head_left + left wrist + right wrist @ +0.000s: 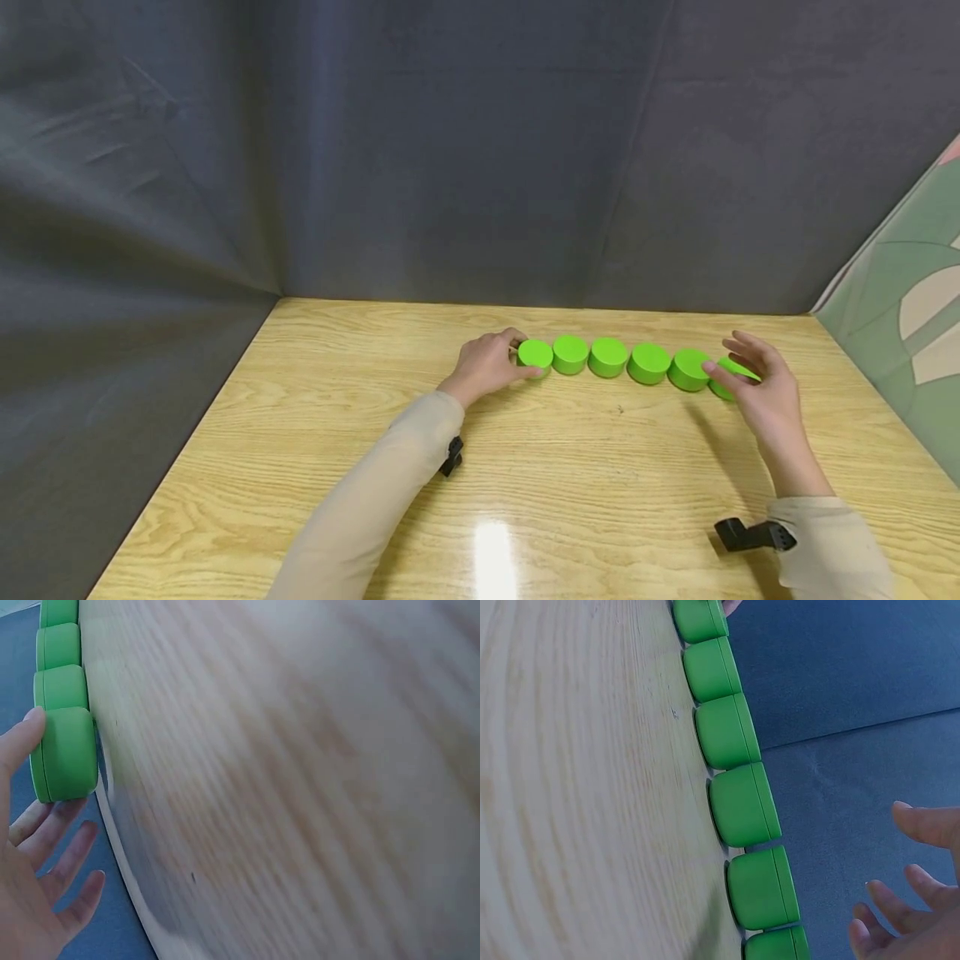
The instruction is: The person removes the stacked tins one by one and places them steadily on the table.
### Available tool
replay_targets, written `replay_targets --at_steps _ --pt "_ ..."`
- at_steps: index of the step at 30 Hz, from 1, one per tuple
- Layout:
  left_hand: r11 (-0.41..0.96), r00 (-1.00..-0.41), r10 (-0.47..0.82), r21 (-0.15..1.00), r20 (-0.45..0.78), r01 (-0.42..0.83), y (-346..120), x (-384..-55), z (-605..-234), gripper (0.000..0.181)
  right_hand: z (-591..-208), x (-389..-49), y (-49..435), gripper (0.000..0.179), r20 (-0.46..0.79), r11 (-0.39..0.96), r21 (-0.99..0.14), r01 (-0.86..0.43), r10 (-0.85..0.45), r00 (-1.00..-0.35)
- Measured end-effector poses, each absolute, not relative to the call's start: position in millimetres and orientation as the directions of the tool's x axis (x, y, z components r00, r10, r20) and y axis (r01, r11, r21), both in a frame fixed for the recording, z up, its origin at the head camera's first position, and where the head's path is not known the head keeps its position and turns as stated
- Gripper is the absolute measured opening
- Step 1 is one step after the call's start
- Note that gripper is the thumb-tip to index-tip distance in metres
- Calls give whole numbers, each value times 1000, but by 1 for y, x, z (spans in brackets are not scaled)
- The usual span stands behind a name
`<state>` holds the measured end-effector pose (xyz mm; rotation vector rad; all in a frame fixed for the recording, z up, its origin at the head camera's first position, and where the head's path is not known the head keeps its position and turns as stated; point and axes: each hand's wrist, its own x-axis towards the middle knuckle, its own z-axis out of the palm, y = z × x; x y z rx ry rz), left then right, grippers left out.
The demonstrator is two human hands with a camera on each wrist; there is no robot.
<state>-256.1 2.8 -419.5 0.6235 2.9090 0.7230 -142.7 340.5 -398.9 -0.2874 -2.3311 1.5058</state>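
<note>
Several round bright green containers with a seam near the top stand in a row on the wooden table. At the row's left end, my left hand [491, 362] holds the end container [535, 354], thumb at its near side and fingertips at its far side. The left wrist view shows the thumb [26, 739] against this container [71, 754], its lower fingers spread apart. My right hand [768, 396] is raised over the right end, partly covering the last container [726, 385]. In the right wrist view, the right hand [919, 900] holds nothing, its fingers spread and apart from the row.
The wooden table [585, 467] reaches back to a dark cloth wall [480, 167], with more dark cloth along the left. A green patterned panel [900, 333] stands at the right edge. Black wrist cameras sit on both sleeves.
</note>
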Motion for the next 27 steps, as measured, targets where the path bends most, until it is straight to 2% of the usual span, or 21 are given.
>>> replay_targets --at_steps 10,19,27 --pt "814 -916 399 470 -27 341 1 -262 -424 67 -399 -145 336 64 203 436 -899 -42 330 -922" --pt "820 -912 404 472 -76 324 -1 -260 -424 70 -392 -144 327 51 286 383 -909 -162 293 -912" --pt "808 -914 396 506 -89 301 -4 -253 -416 75 -384 -142 321 48 314 476 -857 -198 177 -933"
